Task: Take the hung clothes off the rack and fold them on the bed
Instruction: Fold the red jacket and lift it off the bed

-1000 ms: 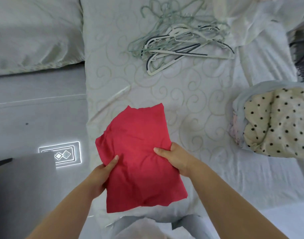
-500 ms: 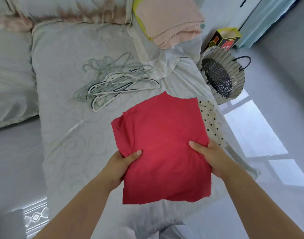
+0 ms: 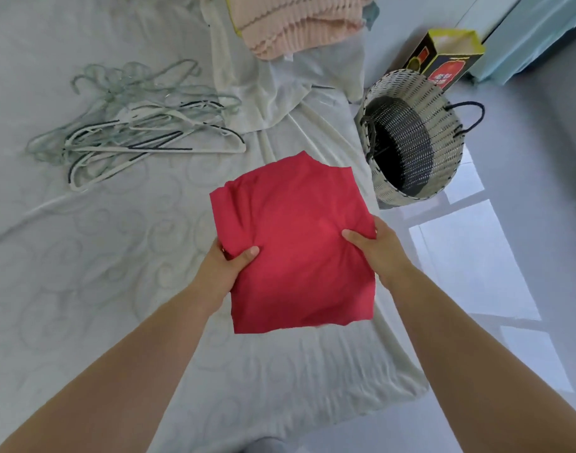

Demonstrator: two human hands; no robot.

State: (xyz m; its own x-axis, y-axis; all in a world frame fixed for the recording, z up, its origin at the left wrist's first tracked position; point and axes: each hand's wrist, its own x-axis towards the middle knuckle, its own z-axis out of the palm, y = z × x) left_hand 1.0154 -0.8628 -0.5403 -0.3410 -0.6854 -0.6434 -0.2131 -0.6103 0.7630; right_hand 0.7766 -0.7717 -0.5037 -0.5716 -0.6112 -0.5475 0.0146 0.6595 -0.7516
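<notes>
A folded red garment point(image 3: 293, 237) is held flat above the right part of the bed point(image 3: 100, 273). My left hand point(image 3: 224, 269) grips its left edge, thumb on top and fingers underneath. My right hand point(image 3: 374, 250) grips the right edge the same way. A heap of empty hangers point(image 3: 133, 125) lies on the bed to the far left. A folded pink knit point(image 3: 296, 24) sits at the top of the bed on a pale sheet.
A woven basket point(image 3: 410, 138) with dark handles stands on the floor just right of the bed, open and tilted toward me. Behind it stands a yellow and black box point(image 3: 443, 60). Sunlit floor tiles point(image 3: 469, 256) lie to the right.
My view has swung right from the pillow side toward the basket. Both hands have carried the red garment rightward over the bed's edge, hiding the dotted cloth seen before.
</notes>
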